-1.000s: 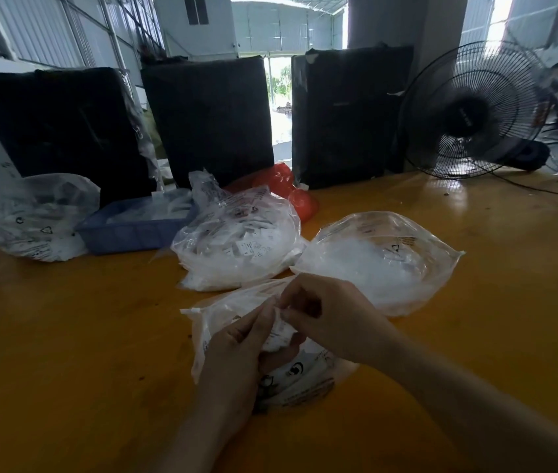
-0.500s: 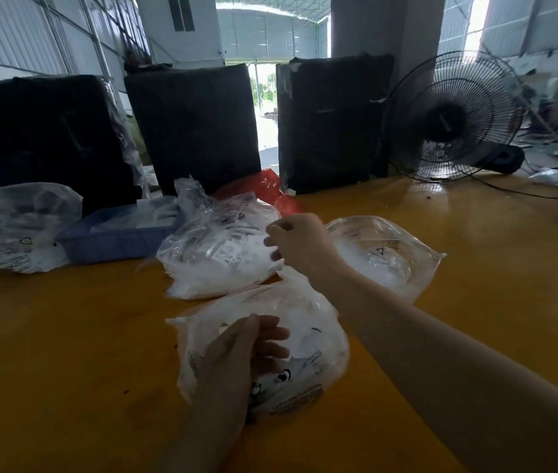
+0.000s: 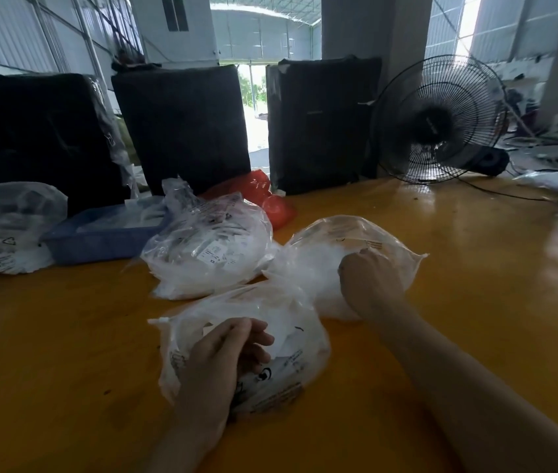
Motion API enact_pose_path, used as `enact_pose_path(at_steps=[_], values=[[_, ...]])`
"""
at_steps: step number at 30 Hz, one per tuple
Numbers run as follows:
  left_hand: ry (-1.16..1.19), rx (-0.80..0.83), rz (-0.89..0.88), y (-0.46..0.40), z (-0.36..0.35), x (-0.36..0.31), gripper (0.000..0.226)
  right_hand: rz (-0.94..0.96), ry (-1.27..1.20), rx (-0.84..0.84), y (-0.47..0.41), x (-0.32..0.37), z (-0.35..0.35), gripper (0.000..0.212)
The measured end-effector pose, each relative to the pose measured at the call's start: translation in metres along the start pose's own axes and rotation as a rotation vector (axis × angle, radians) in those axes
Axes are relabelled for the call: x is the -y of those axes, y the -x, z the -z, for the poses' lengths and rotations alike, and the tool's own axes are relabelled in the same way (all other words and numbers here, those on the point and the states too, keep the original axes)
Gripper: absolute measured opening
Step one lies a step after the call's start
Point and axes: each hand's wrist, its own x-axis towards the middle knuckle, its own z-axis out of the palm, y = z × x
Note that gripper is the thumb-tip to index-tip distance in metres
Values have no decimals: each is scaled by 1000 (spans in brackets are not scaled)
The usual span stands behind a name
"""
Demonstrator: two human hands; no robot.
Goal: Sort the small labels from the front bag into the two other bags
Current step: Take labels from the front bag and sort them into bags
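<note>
Right hand (image 3: 369, 281) is curled over the mouth of the right-rear clear plastic bag (image 3: 390, 247), can't tell if it's pinching a label. Left hand (image 3: 226, 353), fingers bent, holds the front clear bag of white labels (image 3: 291, 343) on the yellow tabletop (image 3: 49, 353). Risk: a light label could miss and land between the bags.

You have the front bag (image 3: 291, 339), clear plastic with white labels inside, lying nearest you on the yellow table. Behind it sit two more clear bags side by side: the left bag (image 3: 209, 247), bulging, and the right bag (image 3: 349, 240)
</note>
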Motion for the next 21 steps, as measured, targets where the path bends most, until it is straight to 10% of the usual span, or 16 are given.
enact_pose_path(at_steps=[12,21], values=[[57,9,16,-2,4,3,33,-62,-442,-287,6,7,12,17],[47,11,16,-3,1,-6,36,207,-1014,246,55,78,37,20]])
